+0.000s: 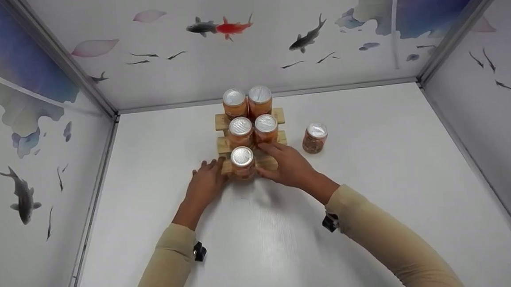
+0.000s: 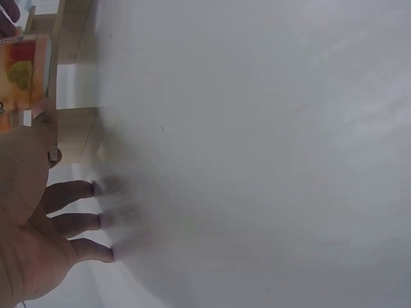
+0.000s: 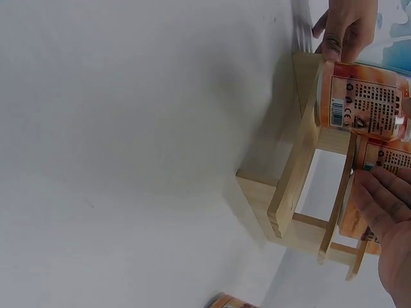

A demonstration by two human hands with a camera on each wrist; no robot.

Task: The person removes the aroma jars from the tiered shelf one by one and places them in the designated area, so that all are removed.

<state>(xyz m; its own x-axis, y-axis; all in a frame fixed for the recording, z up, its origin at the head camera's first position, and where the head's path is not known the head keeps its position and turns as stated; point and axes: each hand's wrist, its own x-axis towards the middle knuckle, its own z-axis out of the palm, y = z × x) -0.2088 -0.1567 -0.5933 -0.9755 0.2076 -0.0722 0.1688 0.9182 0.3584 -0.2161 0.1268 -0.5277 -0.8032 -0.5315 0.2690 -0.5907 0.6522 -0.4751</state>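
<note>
A stepped wooden rack (image 1: 266, 162) bears several orange-labelled jars with silvery lids. Two stand on the back step, two on the middle one, and a single front jar (image 1: 242, 158) on the left of the lowest. My left hand (image 1: 205, 182) grips the left end of the front plank between thumb and index finger; its other fingers (image 2: 72, 224) reach down to the table. On the other side, my right hand (image 1: 290, 165) has straight fingers against the right middle-step jar (image 1: 266, 127). Its thumb is beside the front jar; whether they touch I cannot tell.
One more orange jar (image 1: 314, 138) stands on the white table (image 1: 262, 249), right of the rack. Walls with fish pictures enclose the table at the back, left (image 1: 26, 175) and right. The back wall (image 1: 180, 77) rises close behind the rack.
</note>
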